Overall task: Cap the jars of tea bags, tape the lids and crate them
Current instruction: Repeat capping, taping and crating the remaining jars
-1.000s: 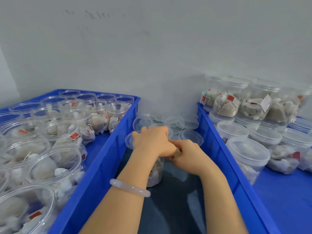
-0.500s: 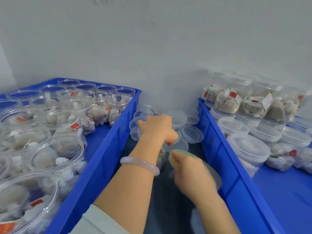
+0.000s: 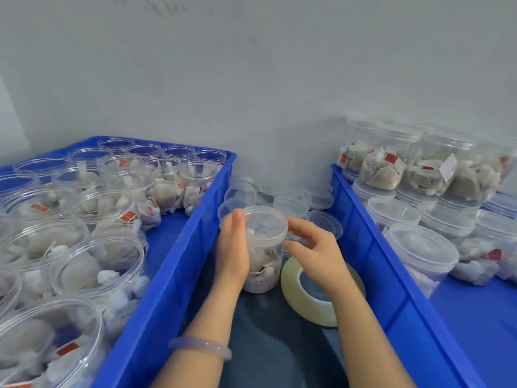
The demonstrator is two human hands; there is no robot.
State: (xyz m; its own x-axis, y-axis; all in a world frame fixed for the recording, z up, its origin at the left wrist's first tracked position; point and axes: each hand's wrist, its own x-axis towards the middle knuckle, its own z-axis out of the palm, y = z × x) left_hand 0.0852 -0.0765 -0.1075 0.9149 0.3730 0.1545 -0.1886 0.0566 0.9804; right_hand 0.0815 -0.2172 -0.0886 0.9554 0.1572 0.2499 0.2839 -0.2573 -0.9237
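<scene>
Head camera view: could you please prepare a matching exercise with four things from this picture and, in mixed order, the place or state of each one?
Things
1. tape roll
2. middle jar
3. left blue crate
4. right blue crate

Places or states
A. full of uncapped jars
B. gripped by the left hand
C. stacked with capped jars
D. lying flat on the dark surface

Pairs: 1-D, 2-B, 3-A, 4-C
</scene>
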